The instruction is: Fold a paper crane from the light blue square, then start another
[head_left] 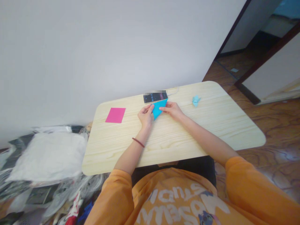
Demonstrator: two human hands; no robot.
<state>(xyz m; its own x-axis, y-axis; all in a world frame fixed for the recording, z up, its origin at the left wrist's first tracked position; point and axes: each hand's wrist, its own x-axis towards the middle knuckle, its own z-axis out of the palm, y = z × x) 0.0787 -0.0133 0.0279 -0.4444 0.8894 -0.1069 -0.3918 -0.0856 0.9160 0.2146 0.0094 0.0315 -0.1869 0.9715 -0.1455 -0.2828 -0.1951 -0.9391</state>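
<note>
A blue sheet of paper (158, 107), with a slanted lower edge, is held between my two hands over the middle of the table. My left hand (146, 115) pinches its left side, thumb on the front face. On the other side my right hand (172, 110) grips the right edge, its thumb also on the paper. Just behind the paper lies a dark phone (154, 97) with its screen lit, and the paper's top edge overlaps the phone's near side. Some fingers of both hands are hidden behind the paper.
A pink square of paper (115, 115) lies flat at the table's left. A small light-blue folded paper piece (196, 100) sits on the right. A white cable (173, 91) runs from the phone. The pale wooden table (187, 140) stands against a white wall; bagged items (50, 156) lie left.
</note>
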